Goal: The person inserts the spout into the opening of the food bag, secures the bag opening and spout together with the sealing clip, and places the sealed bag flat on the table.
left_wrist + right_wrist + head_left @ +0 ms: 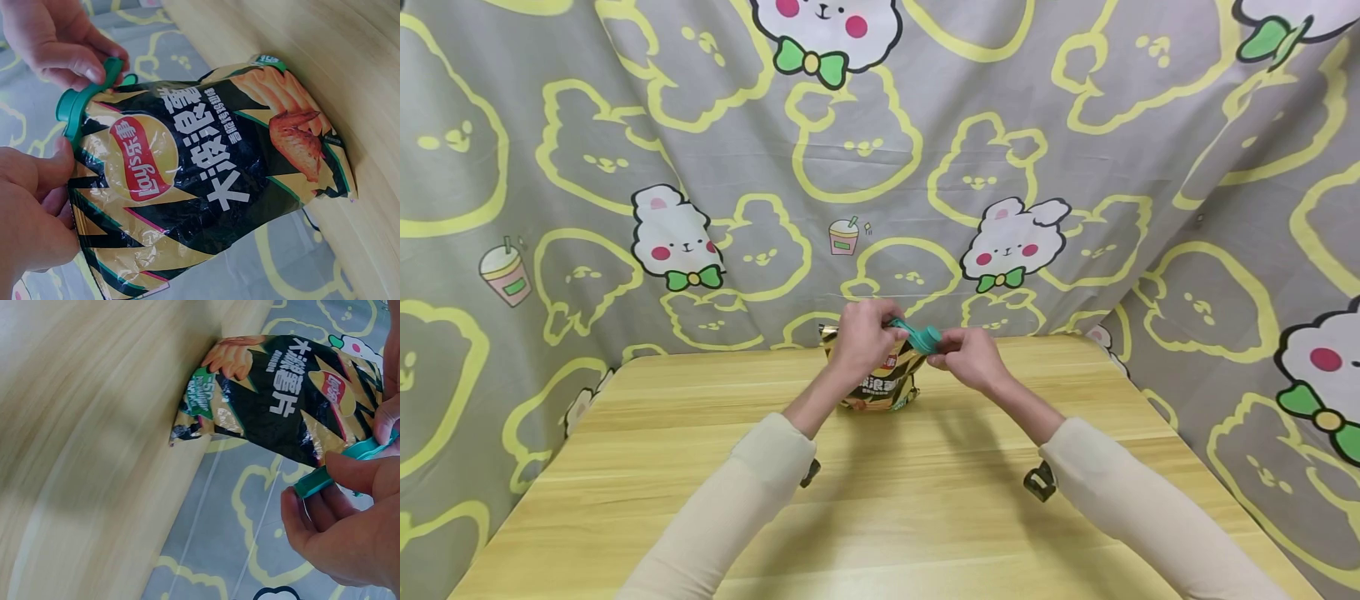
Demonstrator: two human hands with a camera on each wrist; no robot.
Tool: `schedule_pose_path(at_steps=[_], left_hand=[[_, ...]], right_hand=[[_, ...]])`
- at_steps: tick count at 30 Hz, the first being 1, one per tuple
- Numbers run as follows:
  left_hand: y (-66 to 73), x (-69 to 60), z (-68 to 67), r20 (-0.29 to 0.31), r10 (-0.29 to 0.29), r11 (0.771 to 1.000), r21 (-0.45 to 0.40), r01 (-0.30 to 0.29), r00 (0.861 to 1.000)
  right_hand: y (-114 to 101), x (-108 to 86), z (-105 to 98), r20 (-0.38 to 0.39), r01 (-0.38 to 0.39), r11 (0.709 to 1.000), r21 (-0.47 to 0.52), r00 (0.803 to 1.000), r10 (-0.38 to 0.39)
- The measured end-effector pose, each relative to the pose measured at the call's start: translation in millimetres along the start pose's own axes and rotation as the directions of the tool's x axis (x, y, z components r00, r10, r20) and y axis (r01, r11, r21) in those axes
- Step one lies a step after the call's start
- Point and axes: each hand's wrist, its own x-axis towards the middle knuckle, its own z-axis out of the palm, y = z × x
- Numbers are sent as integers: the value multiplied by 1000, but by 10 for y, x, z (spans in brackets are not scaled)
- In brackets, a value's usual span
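Note:
A black and gold bag of potato chips stands upright on the table. Across one corner of its top edge sits a teal bag clip with a round spout-like cap. My left hand grips the bag's top edge, the thumb against one end of the clip. At the clip's other end, my right hand pinches it between thumb and fingers. In the left wrist view, the right hand is at the upper left. How far the clip covers the bag's edge cannot be told.
The light wooden table extends toward me. Behind it and at the sides hangs a grey curtain with yellow outlines and white cartoon animals. Small black devices show beside both sleeves.

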Motion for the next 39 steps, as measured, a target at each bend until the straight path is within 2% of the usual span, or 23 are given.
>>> schedule_pose_path(at_steps=[8, 14, 19, 30, 39], left_hand=[[-14, 5, 14, -11, 9, 1000, 4, -9, 1000], [-26, 2, 16, -26, 9, 1000, -7, -9, 1000], [-24, 3, 14, -25, 6, 1000, 15, -6, 1000], [-10, 0, 12, -23, 8, 1000, 26, -8, 1000], [-18, -6, 40, -40, 23, 999, 28, -22, 999]], right_hand=[[-98, 36, 2, 47, -48, 998, 43, 998, 46], [-129, 52, 30, 30, -56, 997, 57, 998, 55], [-148, 62, 69, 11, -63, 994, 84, 998, 63], [-172, 124, 131, -34, -41, 998, 54, 999, 42], [-181, 159, 130, -52, -80, 995, 66, 995, 83]])
